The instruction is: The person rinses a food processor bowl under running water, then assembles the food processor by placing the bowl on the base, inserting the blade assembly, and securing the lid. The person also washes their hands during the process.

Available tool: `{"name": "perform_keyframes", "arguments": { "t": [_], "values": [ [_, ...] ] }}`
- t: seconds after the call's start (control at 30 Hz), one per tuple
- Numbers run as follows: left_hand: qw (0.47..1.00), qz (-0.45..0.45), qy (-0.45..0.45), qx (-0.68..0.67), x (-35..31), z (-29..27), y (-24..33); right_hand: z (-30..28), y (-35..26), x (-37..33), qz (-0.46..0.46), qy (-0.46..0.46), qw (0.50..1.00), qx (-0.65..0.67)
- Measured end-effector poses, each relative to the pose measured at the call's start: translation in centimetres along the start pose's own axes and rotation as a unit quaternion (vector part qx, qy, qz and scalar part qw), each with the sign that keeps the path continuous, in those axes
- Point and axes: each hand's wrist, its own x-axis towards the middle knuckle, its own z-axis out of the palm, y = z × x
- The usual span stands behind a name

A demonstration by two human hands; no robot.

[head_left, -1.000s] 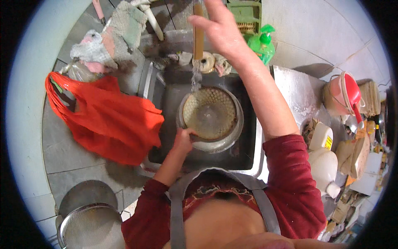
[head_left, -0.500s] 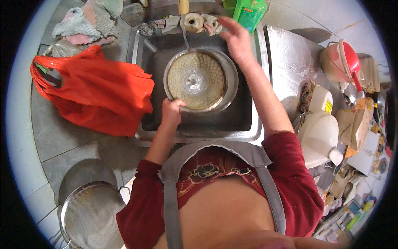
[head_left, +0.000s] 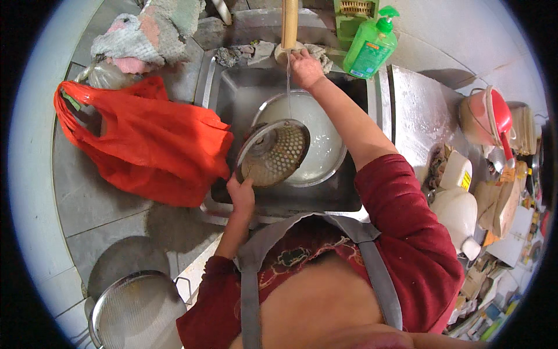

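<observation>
- Left hand [head_left: 242,195]: clasping the rim of the patterned bowl [head_left: 278,156], tilted just beyond this grip
- Basin [head_left: 332,169]: right of the grip
- Right hand [head_left: 306,70]: farther off, beside the water stream [head_left: 289,82]; its hold cannot be told

Here's the bare left hand [head_left: 242,196], close in to the body, thumb pressed down in a grip, short bare left forearm [head_left: 228,235] angled up behind it. And the bare right hand [head_left: 306,70], stretched much farther forward, fingers gently bent, long bare right forearm [head_left: 353,119] slanting inward, its wrist nearly straight.
</observation>
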Motion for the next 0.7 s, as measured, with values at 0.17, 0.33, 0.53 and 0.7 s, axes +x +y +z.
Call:
{"name": "perform_keyframes", "arguments": {
  "t": [0.17,0.33,0.53,0.7],
  "values": [
    [0.997,-0.06,0.027,-0.03,-0.5,0.4,-0.8,1.9,1.2,1.4,-0.096,-0.028,0.984,-0.149],
    [0.995,-0.1,0.024,0.003,-0.9,0.2,-2.1,-0.1,2.4,2.4,-0.161,0.013,0.985,-0.065],
    [0.99,-0.122,0.056,0.051,-1.6,0.6,-1.5,-5.3,0.7,-2.1,0.127,0.112,0.836,0.522],
    [0.932,0.011,-0.048,0.36,-3.2,-0.8,-0.2,-2.0,2.4,-11.3,0.288,0.02,0.637,0.715]
  ]
}}
